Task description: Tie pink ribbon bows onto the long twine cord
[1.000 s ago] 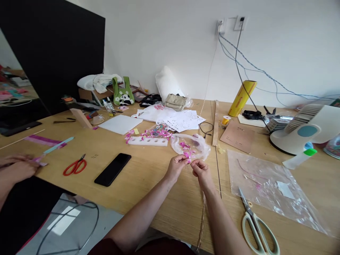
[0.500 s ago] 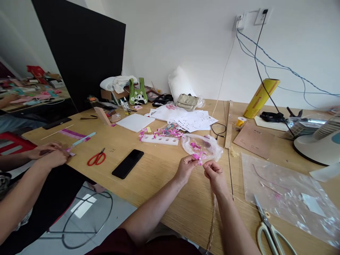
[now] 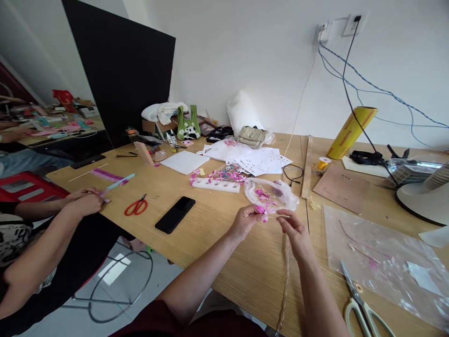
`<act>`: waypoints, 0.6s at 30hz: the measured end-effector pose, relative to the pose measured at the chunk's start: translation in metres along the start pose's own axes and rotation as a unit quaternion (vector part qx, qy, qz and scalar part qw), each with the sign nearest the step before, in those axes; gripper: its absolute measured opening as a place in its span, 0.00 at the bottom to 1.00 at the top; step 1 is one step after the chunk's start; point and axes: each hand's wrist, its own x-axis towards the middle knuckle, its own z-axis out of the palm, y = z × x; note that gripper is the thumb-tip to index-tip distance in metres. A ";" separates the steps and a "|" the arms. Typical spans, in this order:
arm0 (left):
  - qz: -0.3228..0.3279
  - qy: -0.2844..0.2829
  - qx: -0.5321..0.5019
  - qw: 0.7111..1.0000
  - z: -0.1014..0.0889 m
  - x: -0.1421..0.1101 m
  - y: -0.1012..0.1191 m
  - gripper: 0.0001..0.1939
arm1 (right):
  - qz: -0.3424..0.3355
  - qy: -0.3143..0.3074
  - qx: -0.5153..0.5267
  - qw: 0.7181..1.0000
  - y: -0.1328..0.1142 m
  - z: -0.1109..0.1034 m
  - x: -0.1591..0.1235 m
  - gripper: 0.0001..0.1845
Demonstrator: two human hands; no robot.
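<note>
My left hand (image 3: 242, 223) pinches a small pink fabric flower (image 3: 265, 212) with a pale bead at its middle, held above the table. Just to its right, my right hand (image 3: 295, 229) is closed in a pinch; a thin, pale line seems to run from the flower to its fingertips, too fine to name. Beyond both hands lies a clear plastic bag (image 3: 292, 200) with pink petals (image 3: 262, 194) in it. A white foam strip with holes (image 3: 215, 185) stands left of the bag, more pink flowers (image 3: 228, 173) heaped behind it.
A black phone (image 3: 175, 214) and red-handled scissors (image 3: 136, 206) lie to the left, near a co-worker's hands (image 3: 86, 201). Cream-handled scissors (image 3: 358, 299) and a flat plastic sheet (image 3: 386, 252) are on the right. A twisted cord (image 3: 286, 281) hangs over the front edge.
My right hand has shifted slightly right, its fingers stretching further from the flower. My left hand keeps its hold. The whole view has swung a little left.
</note>
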 end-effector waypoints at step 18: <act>0.007 -0.032 -0.020 0.999 0.008 -0.012 0.001 0.12 | -0.298 0.094 -0.333 0.890 -0.034 0.018 -0.022 0.05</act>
